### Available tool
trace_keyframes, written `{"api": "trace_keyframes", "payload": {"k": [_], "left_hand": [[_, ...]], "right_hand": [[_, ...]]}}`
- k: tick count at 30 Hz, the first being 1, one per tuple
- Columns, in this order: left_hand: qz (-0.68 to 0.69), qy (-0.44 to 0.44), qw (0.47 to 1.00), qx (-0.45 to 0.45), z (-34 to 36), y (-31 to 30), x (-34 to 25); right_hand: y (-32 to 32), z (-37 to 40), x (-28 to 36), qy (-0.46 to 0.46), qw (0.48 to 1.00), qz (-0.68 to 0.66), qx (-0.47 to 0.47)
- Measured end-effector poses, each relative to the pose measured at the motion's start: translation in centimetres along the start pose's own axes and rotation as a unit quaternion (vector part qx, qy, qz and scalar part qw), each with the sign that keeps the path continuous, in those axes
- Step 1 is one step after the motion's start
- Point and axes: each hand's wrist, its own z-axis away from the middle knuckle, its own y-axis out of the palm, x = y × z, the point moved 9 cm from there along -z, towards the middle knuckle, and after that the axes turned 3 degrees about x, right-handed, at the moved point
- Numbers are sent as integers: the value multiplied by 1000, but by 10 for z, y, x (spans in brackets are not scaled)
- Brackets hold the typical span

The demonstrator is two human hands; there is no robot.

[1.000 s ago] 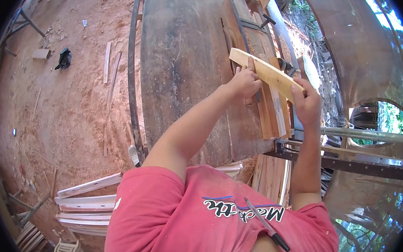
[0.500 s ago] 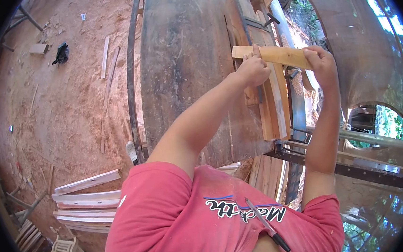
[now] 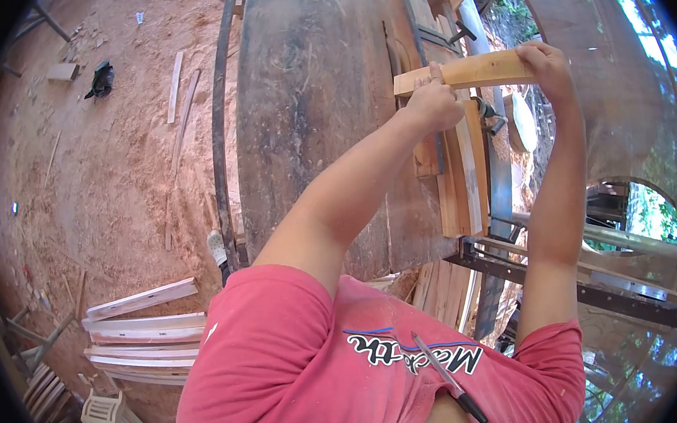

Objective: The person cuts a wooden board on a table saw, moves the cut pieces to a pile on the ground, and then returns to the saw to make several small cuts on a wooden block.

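A short, slightly curved wooden board [image 3: 486,69] spans crosswise above the workbench [image 3: 307,118]. My left hand [image 3: 435,107] is closed around it near its left end, one finger extended along the wood. My right hand [image 3: 548,72] grips the far right end between thumb and fingers. Beneath the board, lengths of wood [image 3: 455,194] lie side by side along the bench edge. A clamp with a dark handle [image 3: 463,31] is above the board in view, and another metal handle [image 3: 497,123] shows just below it.
Curved wooden pieces [image 3: 145,326] lie stacked on the dirt floor [image 3: 92,207] at the left, with thin strips [image 3: 175,87] farther up. A dark metal rail [image 3: 616,301] crosses at the lower right. A large brown sheet [image 3: 617,110] stands beyond my right arm.
My right hand has moved up and to the right, raising that end of the board. The board now tilts slightly the other way and shows more of its edge. My left hand has shifted slightly right.
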Motion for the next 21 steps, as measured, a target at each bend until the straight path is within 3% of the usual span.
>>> {"api": "trace_keyframes", "payload": {"k": [13, 18, 20, 21], "left_hand": [[29, -15, 999, -1, -7, -4, 3], [-13, 1, 1000, -24, 7, 16, 2], [-72, 39, 997, 5, 27, 33, -1], [-128, 72, 989, 35, 41, 42, -6]], "right_hand": [[4, -33, -6, -22, 999, -21, 19], [1, 45, 2, -2, 999, 51, -14], [10, 100, 1, 49, 997, 54, -30], [21, 135, -9, 173, 984, 32, -16]]}}
